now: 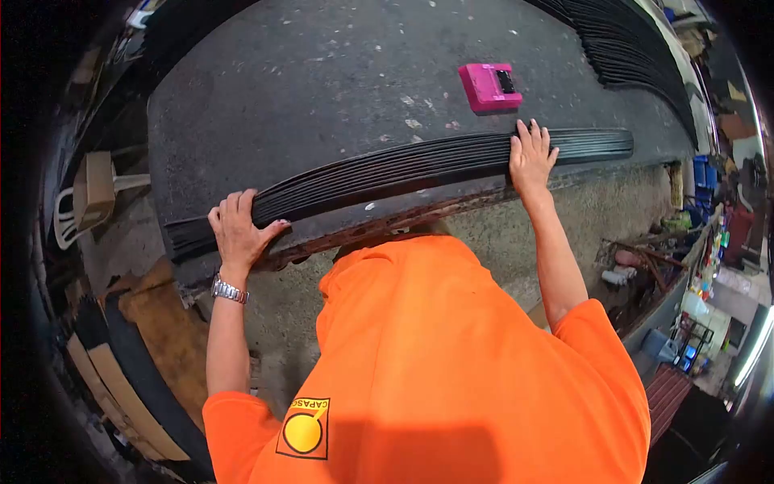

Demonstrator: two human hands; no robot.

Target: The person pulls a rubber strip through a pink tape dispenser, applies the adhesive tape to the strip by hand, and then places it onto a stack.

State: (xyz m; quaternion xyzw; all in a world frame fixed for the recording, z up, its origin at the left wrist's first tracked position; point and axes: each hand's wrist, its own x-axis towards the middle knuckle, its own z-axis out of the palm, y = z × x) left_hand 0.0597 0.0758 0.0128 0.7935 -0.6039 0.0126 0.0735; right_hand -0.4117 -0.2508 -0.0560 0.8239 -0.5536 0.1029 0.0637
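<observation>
Left hand [239,231] and right hand [530,166] rest palm-down, wide apart

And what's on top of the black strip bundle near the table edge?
The left hand and right hand lie across the bundle; sections beneath them are covered, so can't be seen.

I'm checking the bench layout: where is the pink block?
In the head view, right of centre on the dark tabletop, the pink block lies just beyond the black strips and the right hand.

Orange shirt [451,347], 2 short sleeves [597,347]
1 silver link watch [230,289] circles the left wrist [235,272]; 1 black-edged badge [304,428] bears a yellow disc [302,434] and black lettering [310,403].
</observation>
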